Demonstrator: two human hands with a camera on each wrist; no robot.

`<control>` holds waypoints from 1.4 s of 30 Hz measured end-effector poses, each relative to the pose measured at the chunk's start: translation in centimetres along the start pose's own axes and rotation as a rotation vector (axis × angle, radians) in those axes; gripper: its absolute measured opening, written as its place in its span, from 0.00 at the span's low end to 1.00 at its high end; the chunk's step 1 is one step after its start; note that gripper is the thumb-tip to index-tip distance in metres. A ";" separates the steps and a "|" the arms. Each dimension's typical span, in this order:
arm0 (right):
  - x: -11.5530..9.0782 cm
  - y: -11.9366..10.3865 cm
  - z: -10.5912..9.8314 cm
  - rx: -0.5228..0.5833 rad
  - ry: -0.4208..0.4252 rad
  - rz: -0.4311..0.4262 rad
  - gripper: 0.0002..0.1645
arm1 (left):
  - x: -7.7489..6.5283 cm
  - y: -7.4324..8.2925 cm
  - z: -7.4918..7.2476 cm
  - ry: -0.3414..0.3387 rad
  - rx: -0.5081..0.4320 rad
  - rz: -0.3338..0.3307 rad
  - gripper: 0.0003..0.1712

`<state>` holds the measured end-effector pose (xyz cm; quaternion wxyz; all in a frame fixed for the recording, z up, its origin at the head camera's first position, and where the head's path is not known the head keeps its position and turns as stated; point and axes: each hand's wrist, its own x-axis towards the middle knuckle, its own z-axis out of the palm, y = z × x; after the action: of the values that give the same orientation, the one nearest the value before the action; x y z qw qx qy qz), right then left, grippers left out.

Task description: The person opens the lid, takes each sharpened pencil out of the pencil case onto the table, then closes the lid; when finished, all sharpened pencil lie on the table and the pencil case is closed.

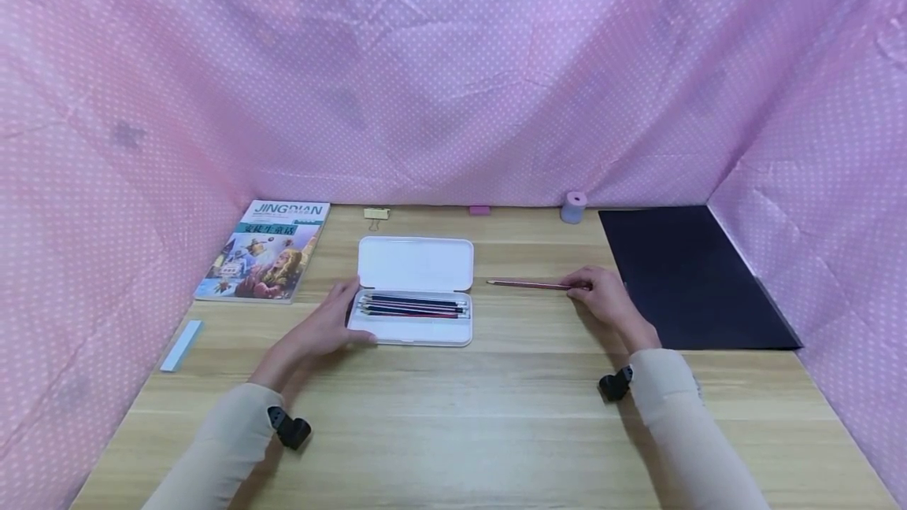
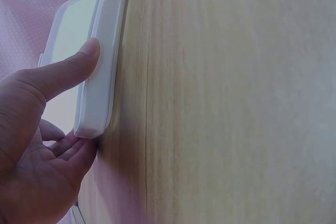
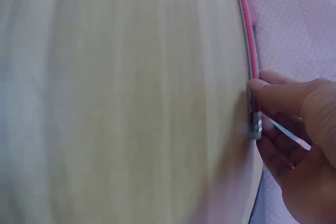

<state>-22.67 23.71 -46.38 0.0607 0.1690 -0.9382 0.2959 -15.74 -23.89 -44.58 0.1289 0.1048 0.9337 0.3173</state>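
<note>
An open white pencil case (image 1: pixel 414 330) lies on the table with its lid (image 1: pixel 416 262) folded back. Several dark striped pencils (image 1: pixel 411 307) are inside, side by side. My left hand (image 1: pixel 327 327) grips the case at its left end; in the left wrist view, the thumb (image 2: pixel 90 51) lies over the front rim and the other fingers are at the end wall. To the right of the case, my right hand (image 1: pixel 602 295) pinches a red and dark pencil (image 1: pixel 524 284) near its metal-capped end, the sharpened tip pointing left. The right wrist view shows thumb and forefinger on the pencil (image 3: pixel 250 35).
A magazine (image 1: pixel 265 250) and a light blue strip (image 1: pixel 181 345) lie at the left. Along the back are a binder clip (image 1: pixel 376 214), a small pink block (image 1: pixel 479 210) and a pink and blue cylinder (image 1: pixel 573 208). A black sheet (image 1: pixel 694 278) lies right, below pink dotted cloth (image 1: pixel 453 85).
</note>
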 end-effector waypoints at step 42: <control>2.0 -16.0 8.2 0.220 -0.372 -0.232 0.12 | 0.1 -0.2 0.0 0.006 -0.017 0.017 0.69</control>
<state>-19.01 6.09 -44.10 -0.0986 0.3327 -0.8696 0.3513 -15.85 -24.06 -44.69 0.1242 0.1109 0.9304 0.3267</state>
